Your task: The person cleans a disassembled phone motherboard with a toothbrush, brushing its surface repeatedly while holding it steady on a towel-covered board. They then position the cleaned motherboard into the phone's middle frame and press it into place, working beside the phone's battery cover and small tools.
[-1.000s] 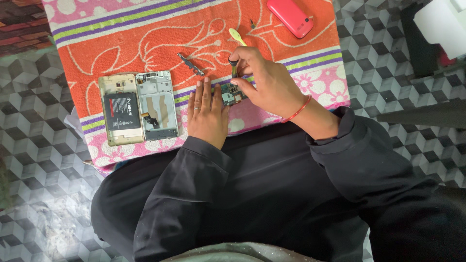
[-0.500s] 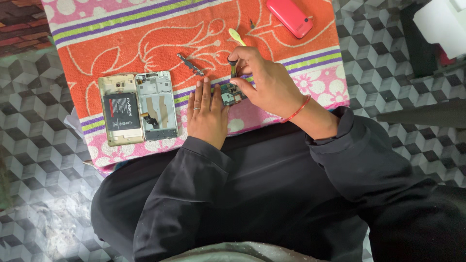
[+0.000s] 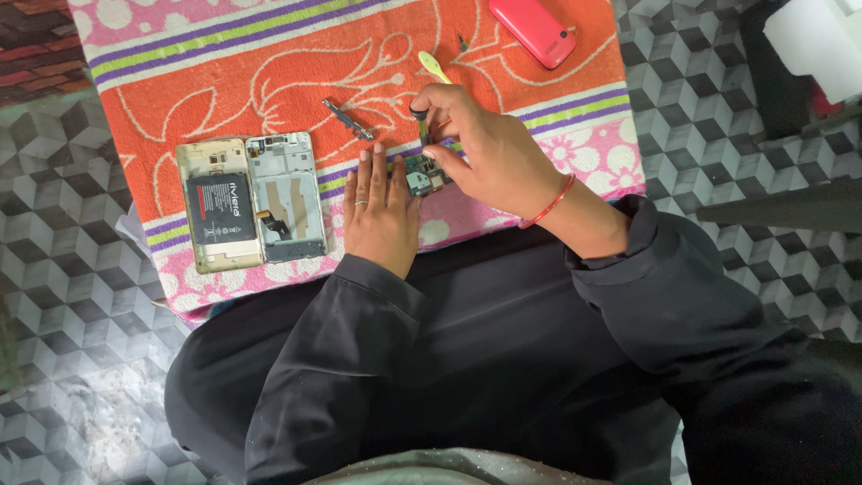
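On the orange mat (image 3: 269, 72), the left hand (image 3: 382, 211) lies flat, steadying a small circuit board (image 3: 422, 173). The right hand (image 3: 489, 153) pinches a screwdriver (image 3: 420, 121) upright over it. A slip could gouge the board.

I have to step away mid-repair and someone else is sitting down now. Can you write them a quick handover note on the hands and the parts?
Left hand: flat on the orange patterned cloth, fingertips steadying the small circuit board.
Right hand: pinching a small dark-handled screwdriver upright over the board.
Done: phone opened; battery half and inner frame lie side by side left of the hands; a thin metal strip lies above.
Also on the cloth: yellow pry tool, red phone.
Left: board work, reassembly.
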A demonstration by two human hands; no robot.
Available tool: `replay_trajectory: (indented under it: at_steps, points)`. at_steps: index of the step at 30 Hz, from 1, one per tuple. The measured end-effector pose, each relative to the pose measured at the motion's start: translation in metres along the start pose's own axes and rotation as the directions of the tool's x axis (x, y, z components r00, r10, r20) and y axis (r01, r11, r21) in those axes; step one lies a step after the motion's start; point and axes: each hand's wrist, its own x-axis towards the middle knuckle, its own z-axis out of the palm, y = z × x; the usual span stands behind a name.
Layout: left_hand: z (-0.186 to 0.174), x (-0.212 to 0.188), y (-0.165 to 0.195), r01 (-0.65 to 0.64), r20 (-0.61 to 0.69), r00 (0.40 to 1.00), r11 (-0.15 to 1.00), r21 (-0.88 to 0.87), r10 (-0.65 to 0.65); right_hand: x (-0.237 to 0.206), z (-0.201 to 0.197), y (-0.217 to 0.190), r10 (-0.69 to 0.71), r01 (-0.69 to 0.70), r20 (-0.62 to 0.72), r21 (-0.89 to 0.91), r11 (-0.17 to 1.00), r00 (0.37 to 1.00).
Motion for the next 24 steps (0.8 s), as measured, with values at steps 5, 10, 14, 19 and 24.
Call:
replay_trajectory:
  at_steps: [5,10,14,19,24]
  points:
    - [0.005,0.0,-0.002,-0.005,0.002,1.0,1.0,-0.005,0.005,-0.001,0.003,0.002,-0.011,0.011,0.002,0.015,1.0,1.0]
    - [0.007,-0.001,0.0,-0.006,0.005,1.0,1.0,-0.007,0.006,-0.004,0.005,0.007,-0.01,0.01,-0.025,-0.019,1.0,1.0]
    - [0.005,-0.001,0.001,-0.006,0.005,1.0,1.0,-0.004,0.006,-0.007,0.006,0.01,-0.03,0.03,-0.004,-0.018,0.999,1.0]
    - [0.001,-0.001,0.004,0.004,0.008,1.0,1.0,-0.006,-0.004,-0.008,0.01,0.014,-0.007,0.004,-0.092,-0.032,0.999,0.996]
    - [0.001,0.001,0.006,0.005,0.014,1.0,1.0,-0.012,-0.005,-0.01,0.013,0.014,-0.055,0.053,-0.102,-0.025,0.998,0.993]
